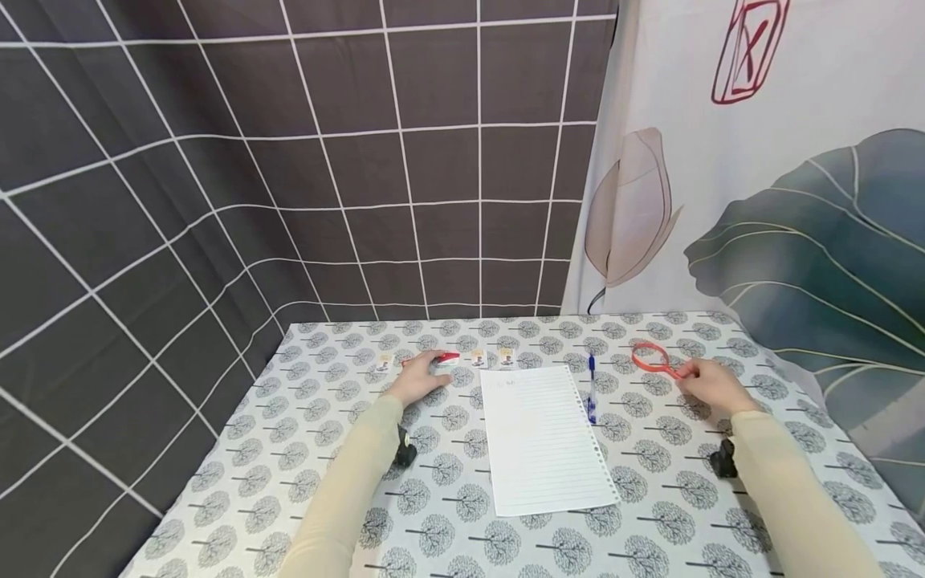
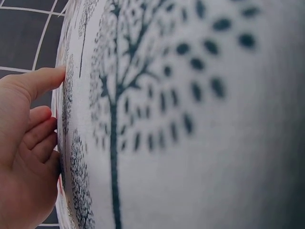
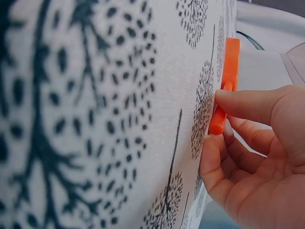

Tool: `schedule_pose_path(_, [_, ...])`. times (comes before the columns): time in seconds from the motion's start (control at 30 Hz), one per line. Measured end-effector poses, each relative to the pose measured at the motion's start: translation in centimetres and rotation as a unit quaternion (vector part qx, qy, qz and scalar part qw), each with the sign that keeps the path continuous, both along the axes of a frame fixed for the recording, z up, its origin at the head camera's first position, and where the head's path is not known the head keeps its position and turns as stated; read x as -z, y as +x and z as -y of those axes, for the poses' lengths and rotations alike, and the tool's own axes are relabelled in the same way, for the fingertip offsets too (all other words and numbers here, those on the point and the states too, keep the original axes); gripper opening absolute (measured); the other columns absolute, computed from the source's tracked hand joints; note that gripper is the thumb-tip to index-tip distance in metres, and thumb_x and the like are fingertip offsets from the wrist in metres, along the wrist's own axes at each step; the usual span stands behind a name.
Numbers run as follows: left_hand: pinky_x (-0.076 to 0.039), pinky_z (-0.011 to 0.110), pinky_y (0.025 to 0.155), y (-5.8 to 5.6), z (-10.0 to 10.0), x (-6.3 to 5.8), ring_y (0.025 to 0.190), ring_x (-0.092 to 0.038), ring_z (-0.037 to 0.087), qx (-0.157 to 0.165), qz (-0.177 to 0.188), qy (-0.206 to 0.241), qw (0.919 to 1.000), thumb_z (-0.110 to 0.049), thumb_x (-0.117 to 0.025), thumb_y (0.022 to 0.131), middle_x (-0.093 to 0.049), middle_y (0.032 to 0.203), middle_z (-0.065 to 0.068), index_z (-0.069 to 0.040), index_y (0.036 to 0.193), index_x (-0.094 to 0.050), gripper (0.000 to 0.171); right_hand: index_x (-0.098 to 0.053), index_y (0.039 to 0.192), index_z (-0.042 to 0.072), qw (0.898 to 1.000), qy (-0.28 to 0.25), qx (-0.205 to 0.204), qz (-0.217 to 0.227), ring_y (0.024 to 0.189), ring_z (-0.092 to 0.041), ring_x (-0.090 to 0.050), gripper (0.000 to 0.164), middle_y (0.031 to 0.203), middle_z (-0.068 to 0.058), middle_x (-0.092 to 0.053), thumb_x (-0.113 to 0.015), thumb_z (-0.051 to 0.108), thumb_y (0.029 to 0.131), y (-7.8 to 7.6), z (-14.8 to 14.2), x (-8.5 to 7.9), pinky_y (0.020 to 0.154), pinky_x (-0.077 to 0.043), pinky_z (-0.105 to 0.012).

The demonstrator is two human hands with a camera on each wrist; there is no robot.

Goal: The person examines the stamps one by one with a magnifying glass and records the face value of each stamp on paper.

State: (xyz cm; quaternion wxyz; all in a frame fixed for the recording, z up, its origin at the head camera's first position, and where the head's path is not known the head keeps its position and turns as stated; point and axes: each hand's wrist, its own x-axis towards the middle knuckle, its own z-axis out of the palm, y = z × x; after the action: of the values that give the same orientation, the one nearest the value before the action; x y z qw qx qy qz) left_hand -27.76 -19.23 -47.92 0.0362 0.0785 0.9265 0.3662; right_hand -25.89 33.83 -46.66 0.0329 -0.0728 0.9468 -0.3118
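Note:
At the right of the table, my right hand pinches the handle end of a red-orange magnifying glass. The right wrist view shows the orange handle between thumb and fingers, low over the cloth. My left hand rests at the back left, over a slim red item whose middle is hidden by the fingers. From the left wrist, the left hand shows its thumb held apart from loosely bent fingers, fingertips at the cloth.
Lined paper lies mid-table, with a blue pen along its right side. Small picture cards sit in a row at the back near the left hand. A dark gridded curtain hangs behind the patterned tablecloth.

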Motion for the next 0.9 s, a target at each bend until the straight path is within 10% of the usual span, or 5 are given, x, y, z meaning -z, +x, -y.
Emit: schedule_pose_path(0.9, [-0.028, 0.052, 0.12, -0.37, -0.25, -0.04, 0.142, -0.039, 0.038, 0.002, 0.0, -0.048, 0.9988, -0.031, -0.074, 0.092, -0.044, 0.154, 0.018, -0.006, 0.152, -0.044, 0.071, -0.06, 0.113, -0.016, 1.0, -0.007, 0.001, 0.011, 0.075, -0.022, -0.059, 0.03, 0.089, -0.015, -0.068, -0.06, 0.006, 0.094, -0.14, -0.06, -0.23, 0.065, -0.047, -0.032])
